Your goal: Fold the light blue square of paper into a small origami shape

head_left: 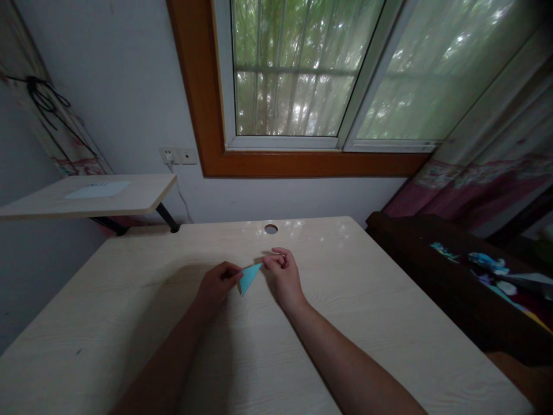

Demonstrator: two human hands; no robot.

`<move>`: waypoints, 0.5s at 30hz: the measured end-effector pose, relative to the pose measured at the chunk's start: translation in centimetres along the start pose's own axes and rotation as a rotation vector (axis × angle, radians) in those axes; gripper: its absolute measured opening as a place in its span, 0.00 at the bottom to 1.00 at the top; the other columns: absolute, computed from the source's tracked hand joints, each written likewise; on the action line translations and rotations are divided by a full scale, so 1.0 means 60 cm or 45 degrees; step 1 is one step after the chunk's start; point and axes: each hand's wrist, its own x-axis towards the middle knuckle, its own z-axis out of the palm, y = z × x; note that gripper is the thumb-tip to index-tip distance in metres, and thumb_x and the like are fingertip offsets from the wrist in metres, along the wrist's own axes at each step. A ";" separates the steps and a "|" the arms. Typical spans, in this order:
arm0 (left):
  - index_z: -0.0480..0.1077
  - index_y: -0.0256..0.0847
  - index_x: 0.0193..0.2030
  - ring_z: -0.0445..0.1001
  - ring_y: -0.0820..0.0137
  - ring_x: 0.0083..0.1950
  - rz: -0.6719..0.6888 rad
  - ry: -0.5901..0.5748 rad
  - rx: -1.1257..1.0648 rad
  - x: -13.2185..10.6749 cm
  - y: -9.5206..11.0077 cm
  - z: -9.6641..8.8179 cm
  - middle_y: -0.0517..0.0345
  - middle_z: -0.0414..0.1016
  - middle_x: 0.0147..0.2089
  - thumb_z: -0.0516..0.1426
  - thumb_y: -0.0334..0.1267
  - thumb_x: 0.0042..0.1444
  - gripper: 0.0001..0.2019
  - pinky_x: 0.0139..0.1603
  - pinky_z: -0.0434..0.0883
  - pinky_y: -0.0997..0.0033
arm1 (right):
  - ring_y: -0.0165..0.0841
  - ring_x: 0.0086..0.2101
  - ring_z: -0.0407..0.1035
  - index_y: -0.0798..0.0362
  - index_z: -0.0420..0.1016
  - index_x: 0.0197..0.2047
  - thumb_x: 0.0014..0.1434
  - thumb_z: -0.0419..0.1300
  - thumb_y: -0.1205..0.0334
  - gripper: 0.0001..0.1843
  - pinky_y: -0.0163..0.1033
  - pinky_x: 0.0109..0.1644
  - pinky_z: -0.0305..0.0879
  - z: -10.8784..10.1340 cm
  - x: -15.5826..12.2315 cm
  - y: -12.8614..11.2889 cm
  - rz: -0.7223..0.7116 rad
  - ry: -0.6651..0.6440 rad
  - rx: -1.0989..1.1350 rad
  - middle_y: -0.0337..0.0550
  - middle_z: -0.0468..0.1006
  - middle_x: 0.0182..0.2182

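A small light-blue piece of folded paper (249,278), triangular in outline, is held just over the pale wooden desk (367,334). My left hand (219,283) pinches its left edge between thumb and fingers. At the paper's upper right corner is my right hand (284,275), thumb and index finger closed on the tip while the other fingers curl loosely. One point of the triangle faces down toward me. The part of the paper under my left fingers is hidden.
A raised shelf (125,196) on black legs stands at the back left, bearing a pale sheet (97,190). A round cable hole (271,229) lies near the desk's back edge. Right of the desk, a dark wooden piece of furniture (406,259) has colourful items on it.
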 end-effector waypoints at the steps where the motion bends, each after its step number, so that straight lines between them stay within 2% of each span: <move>1: 0.76 0.40 0.36 0.75 0.67 0.35 0.007 0.011 -0.011 0.001 -0.003 0.000 0.57 0.79 0.33 0.62 0.44 0.51 0.10 0.38 0.71 0.71 | 0.33 0.33 0.73 0.50 0.68 0.46 0.50 0.68 0.60 0.20 0.40 0.42 0.68 0.000 0.001 -0.001 -0.002 0.017 0.006 0.38 0.78 0.30; 3: 0.76 0.40 0.38 0.76 0.67 0.36 0.021 0.030 -0.040 0.002 -0.006 0.001 0.57 0.79 0.34 0.62 0.44 0.51 0.11 0.39 0.71 0.71 | 0.33 0.34 0.73 0.50 0.68 0.47 0.50 0.68 0.59 0.22 0.40 0.42 0.68 -0.001 0.000 0.001 0.021 -0.064 -0.002 0.40 0.78 0.32; 5: 0.76 0.40 0.40 0.76 0.67 0.37 0.030 0.024 -0.058 0.002 -0.006 0.000 0.57 0.79 0.34 0.63 0.43 0.51 0.12 0.40 0.71 0.71 | 0.32 0.34 0.72 0.50 0.70 0.48 0.48 0.70 0.60 0.24 0.38 0.40 0.68 0.000 -0.003 0.007 0.064 -0.263 -0.056 0.39 0.78 0.33; 7: 0.76 0.40 0.41 0.76 0.67 0.37 0.035 -0.005 -0.043 0.001 -0.002 -0.001 0.57 0.80 0.35 0.62 0.43 0.51 0.12 0.40 0.72 0.70 | 0.30 0.30 0.70 0.50 0.70 0.51 0.47 0.70 0.61 0.27 0.36 0.36 0.66 0.001 -0.006 0.014 0.098 -0.410 -0.135 0.36 0.76 0.30; 8: 0.77 0.41 0.41 0.76 0.67 0.37 0.037 -0.021 -0.030 0.001 0.000 -0.002 0.57 0.80 0.35 0.62 0.43 0.52 0.12 0.41 0.72 0.70 | 0.29 0.28 0.69 0.49 0.69 0.52 0.47 0.70 0.62 0.28 0.35 0.35 0.66 0.001 -0.007 0.017 0.105 -0.422 -0.153 0.34 0.75 0.27; 10: 0.77 0.41 0.41 0.77 0.67 0.37 0.035 -0.035 -0.010 0.000 0.004 -0.003 0.56 0.80 0.35 0.62 0.43 0.52 0.12 0.41 0.72 0.70 | 0.29 0.27 0.69 0.49 0.68 0.53 0.47 0.70 0.64 0.29 0.35 0.35 0.66 0.002 -0.007 0.018 0.102 -0.344 -0.128 0.33 0.75 0.25; 15: 0.77 0.41 0.42 0.77 0.66 0.39 0.041 -0.019 0.000 0.000 0.006 -0.003 0.55 0.81 0.38 0.61 0.43 0.53 0.12 0.42 0.72 0.70 | 0.32 0.32 0.74 0.49 0.65 0.50 0.50 0.68 0.64 0.25 0.40 0.44 0.68 0.003 -0.002 0.002 0.065 -0.068 0.040 0.38 0.80 0.29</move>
